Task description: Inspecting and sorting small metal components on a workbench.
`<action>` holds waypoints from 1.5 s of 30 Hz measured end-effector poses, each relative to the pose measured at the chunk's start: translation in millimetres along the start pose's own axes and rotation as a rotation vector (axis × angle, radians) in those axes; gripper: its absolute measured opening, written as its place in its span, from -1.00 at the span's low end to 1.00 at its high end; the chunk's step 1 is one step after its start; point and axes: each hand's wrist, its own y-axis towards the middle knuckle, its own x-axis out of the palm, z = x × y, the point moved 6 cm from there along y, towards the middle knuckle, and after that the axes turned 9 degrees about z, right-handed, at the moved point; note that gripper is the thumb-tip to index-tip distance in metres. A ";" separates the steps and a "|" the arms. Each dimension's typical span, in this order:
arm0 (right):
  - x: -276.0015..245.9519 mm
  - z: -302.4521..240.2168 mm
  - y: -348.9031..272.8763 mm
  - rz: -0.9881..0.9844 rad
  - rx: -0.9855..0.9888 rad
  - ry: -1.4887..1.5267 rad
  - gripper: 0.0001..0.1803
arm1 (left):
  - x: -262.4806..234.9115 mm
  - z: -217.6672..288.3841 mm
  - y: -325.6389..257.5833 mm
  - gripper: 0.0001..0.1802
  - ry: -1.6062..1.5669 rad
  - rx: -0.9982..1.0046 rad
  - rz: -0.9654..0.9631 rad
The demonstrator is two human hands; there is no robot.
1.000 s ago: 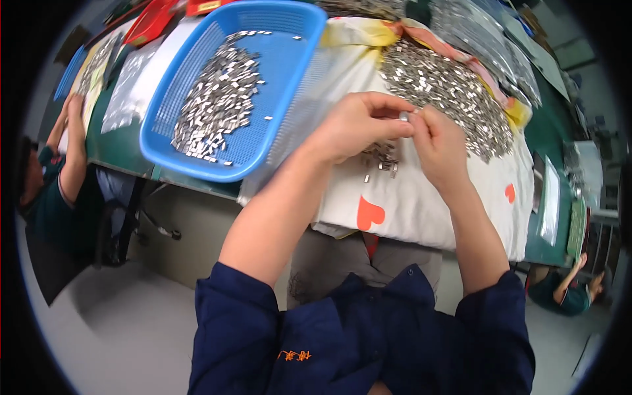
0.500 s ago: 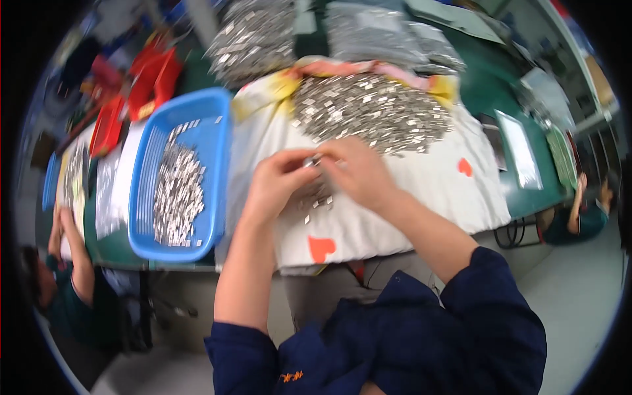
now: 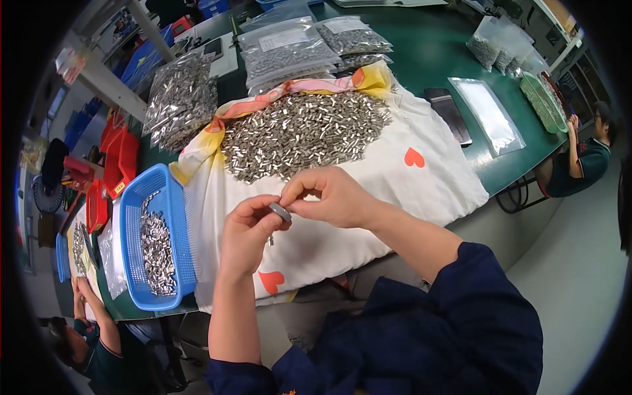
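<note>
My left hand grips a small grey disc-like piece between thumb and fingers, its rounded edge facing up. Close against it is my right hand, thumb and fingertips pinched together; whatever they hold is hidden. Both hands are above a white cloth with red hearts. Just beyond them, a wide heap of small silvery metal cylinders lies on the cloth. A loose cylinder shows below my left hand.
To the left stands a blue plastic basket holding more cylinders. Filled plastic bags line the back, with red bins at far left. A dark notebook and a clear bag lie right. People sit at both sides.
The view has shifted, and the heap and basket appear further left. My hands have turned so the grey disc shows plainly. Fewer loose cylinders are visible beneath them.
</note>
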 end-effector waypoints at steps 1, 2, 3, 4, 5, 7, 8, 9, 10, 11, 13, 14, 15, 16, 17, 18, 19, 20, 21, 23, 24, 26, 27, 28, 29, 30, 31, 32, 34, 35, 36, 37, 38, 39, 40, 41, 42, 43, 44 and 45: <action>-2.7 -0.8 -4.6 -0.028 0.002 0.060 -0.90 | 4.3 -0.9 -2.2 -0.75 0.041 0.006 -0.010; -5.9 -0.5 -9.4 -0.062 0.046 0.109 -0.88 | 12.9 -1.0 -4.6 -0.74 -0.005 0.019 -0.038; -12.0 -1.5 -12.9 -0.052 0.039 0.113 -0.88 | 17.6 -3.1 -6.2 -0.73 -0.045 0.013 -0.073; -16.5 -1.1 -17.1 -0.072 0.066 0.143 -0.88 | 24.4 -5.3 -7.6 -0.73 -0.078 0.005 -0.091; -21.1 -0.5 -21.4 -0.093 0.093 0.173 -0.88 | 33.9 -7.1 -8.1 -0.72 -0.111 -0.002 -0.108; -32.4 1.3 -30.3 -0.090 0.099 0.194 -0.87 | 46.0 -15.9 -7.0 -0.74 -0.078 -0.004 -0.093; -37.8 0.6 -35.5 -0.083 0.123 0.214 -0.87 | 54.4 -18.9 -7.3 -0.75 -0.101 0.011 -0.117; -43.8 -1.9 -41.2 -0.072 0.147 0.233 -0.86 | 63.4 -20.5 -8.3 -0.76 -0.125 0.025 -0.146; -50.4 -2.7 -46.1 -0.055 0.167 0.221 -0.86 | 70.2 -24.0 -7.1 -0.78 -0.116 0.020 -0.156; -55.8 -1.3 -51.1 -0.052 0.170 0.223 -0.86 | 77.0 -27.5 -5.9 -0.78 -0.116 0.016 -0.158; -60.4 4.8 -55.8 -0.014 0.172 0.240 -0.85 | 82.2 -32.4 -6.5 -0.79 -0.132 -0.021 -0.126; -59.9 5.8 -57.9 -0.025 0.173 0.246 -0.85 | 84.5 -33.5 -7.0 -0.82 -0.135 -0.013 -0.125; -62.7 6.2 -59.7 0.001 0.182 0.245 -0.86 | 86.0 -34.3 -6.1 -0.82 -0.136 -0.010 -0.117; -64.7 6.4 -61.2 0.025 0.191 0.245 -0.87 | 86.7 -37.4 -5.5 -0.83 -0.120 -0.048 -0.111; -63.8 6.0 -62.6 0.013 0.192 0.247 -0.87 | 86.5 -40.6 -5.2 -0.84 -0.105 -0.085 -0.104; -68.8 7.9 -62.4 0.068 0.188 0.146 -0.88 | 87.9 -45.0 -1.8 -0.84 -0.109 -0.096 -0.125; -73.7 9.1 -61.8 0.121 0.182 0.045 -0.89 | 89.6 -47.1 -0.9 -0.84 -0.110 -0.089 -0.117; -74.4 9.7 -61.3 0.110 0.179 0.045 -0.89 | 89.9 -53.1 -0.5 -0.82 -0.112 -0.142 -0.044; -80.0 6.0 -60.2 0.174 0.091 -0.112 -0.89 | 90.0 -59.2 -0.4 -0.80 -0.113 -0.195 0.029; -80.0 1.8 -58.7 0.223 0.002 -0.254 -0.89 | 93.4 -61.9 -2.4 -0.71 -0.076 -0.179 0.051; -81.3 -6.8 -59.2 0.287 -0.150 -0.404 -0.90 | 95.6 -63.7 -2.9 -0.67 -0.103 -0.200 0.077; -80.7 -15.6 -62.6 0.371 -0.349 -0.616 -0.92 | 102.4 -67.9 -4.0 -0.59 -0.157 -0.218 0.085; -79.0 -17.2 -62.8 0.371 -0.348 -0.611 -0.92 | 106.1 -69.7 -5.4 -0.59 -0.153 -0.220 0.088; -75.4 -21.6 -63.6 0.359 -0.379 -0.666 -0.91 | 110.3 -70.9 -6.7 -0.59 -0.183 -0.207 0.088; -72.3 -24.8 -64.3 0.347 -0.411 -0.722 -0.91 | 111.5 -71.2 -8.2 -0.58 -0.214 -0.194 0.086; -74.7 -25.1 -63.1 0.349 -0.413 -0.726 -0.91 | 109.9 -75.4 -7.2 -0.60 -0.259 -0.208 0.092; -75.8 -25.8 -61.4 0.319 -0.433 -0.720 -0.90 | 107.1 -75.6 -8.8 -0.60 -0.262 -0.207 0.087; -78.3 -26.6 -58.9 0.287 -0.454 -0.716 -0.89 | 101.3 -76.1 -11.8 -0.60 -0.290 -0.226 0.095; -117.0 -27.4 -45.6 0.467 -0.387 -0.686 -0.87 | 86.5 -76.8 -17.9 -0.61 -0.330 -0.241 0.114; -145.2 -26.5 -33.7 0.545 -0.344 -0.765 -0.85 | 81.6 -76.3 -21.1 -0.64 -0.306 -0.226 0.070; -172.4 -31.1 -24.0 0.664 -0.282 -0.829 -0.86 | 80.5 -75.7 -24.0 -0.66 -0.285 -0.212 0.018; -201.2 -28.5 -13.1 0.719 -0.185 -0.902 -0.86 | 79.7 -77.6 -25.6 -0.66 -0.294 -0.213 0.012; -226.1 -21.5 -1.5 0.740 -0.109 -0.965 -0.84 | 79.8 -79.7 -26.0 -0.68 -0.317 -0.219 -0.005; -238.2 -13.9 11.8 0.733 -0.116 -0.965 -0.84 | 76.6 -79.9 -27.1 -0.69 -0.337 -0.219 -0.013; -252.2 -4.9 22.4 0.751 -0.069 -1.044 -0.83 | 73.9 -81.3 -27.1 -0.69 -0.342 -0.213 -0.015; -263.6 4.8 31.9 0.769 -0.020 -1.121 -0.82 | 72.9 -83.0 -27.2 -0.69 -0.387 -0.213 -0.045; -271.6 13.3 40.8 0.770 -0.024 -1.126 -0.82 | 73.3 -83.5 -26.6 -0.68 -0.431 -0.214 -0.077; -276.3 19.7 47.3 0.785 -0.021 -1.184 -0.82 | 73.3 -82.2 -26.2 -0.68 -0.435 -0.214 -0.079; -283.1 24.0 50.0 0.800 -0.018 -1.242 -0.81 | 72.9 -79.3 -25.7 -0.68 -0.390 -0.203 -0.049; -280.6 27.2 52.7 0.793 -0.016 -1.240 -0.81 | 67.3 -75.4 -27.3 -0.67 -0.342 -0.193 -0.009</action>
